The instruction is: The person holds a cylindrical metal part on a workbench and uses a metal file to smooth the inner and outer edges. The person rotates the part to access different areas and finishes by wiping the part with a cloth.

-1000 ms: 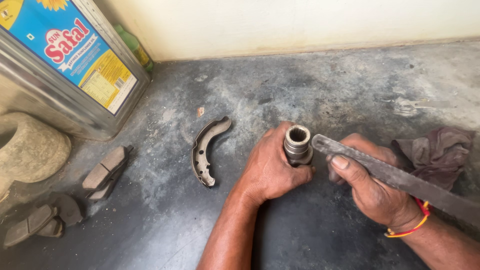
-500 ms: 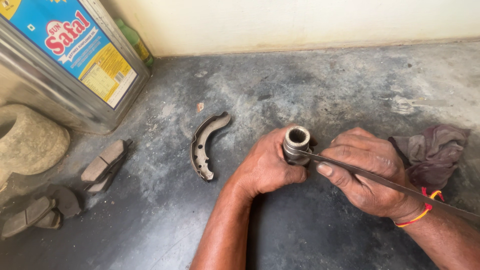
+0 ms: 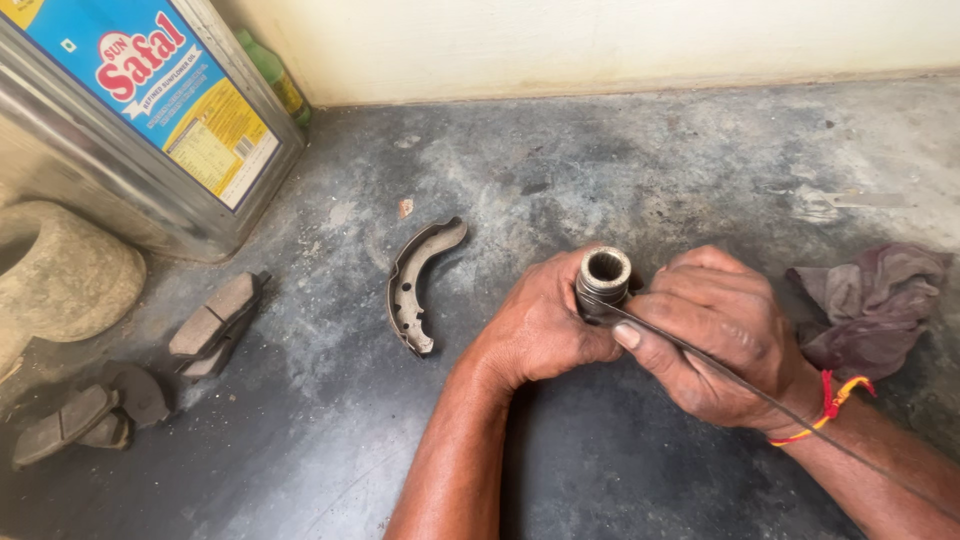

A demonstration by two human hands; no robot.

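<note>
Two bare forearms reach in from the near edge of a dark, stained concrete floor (image 3: 600, 180). The left hand (image 3: 545, 325) is wrapped around a short, hollow metal sleeve (image 3: 602, 280), its fingers closed about the lower body so that the open, round mouth points upward. The sleeve sits a little right of the floor's middle, held between the two hands, and its base is hidden by them.

The right hand (image 3: 715, 335) presses against the sleeve from the other side. Its fingers are curled shut around a long, thin metal strip (image 3: 760, 395), seen edge-on, whose tip meets the sleeve's side just below the rim. The strip runs back over the wrist toward the near right corner. A red and yellow thread band (image 3: 835, 400) circles that wrist.

Just right of the hands lies a crumpled, dull purple rag (image 3: 875, 300). To the left of the hands, apart from them, a curved brake shoe (image 3: 420, 280) rests on the floor. Further left sit several flat brake pads (image 3: 215, 325), some stacked. At the far left edge is a rough, round stone ring (image 3: 70, 275), and behind it a large square tin (image 3: 130, 130) with a blue and yellow label stands in the far left corner against a pale wall (image 3: 600, 40), with a green bottle (image 3: 270, 75) tucked behind it.
</note>
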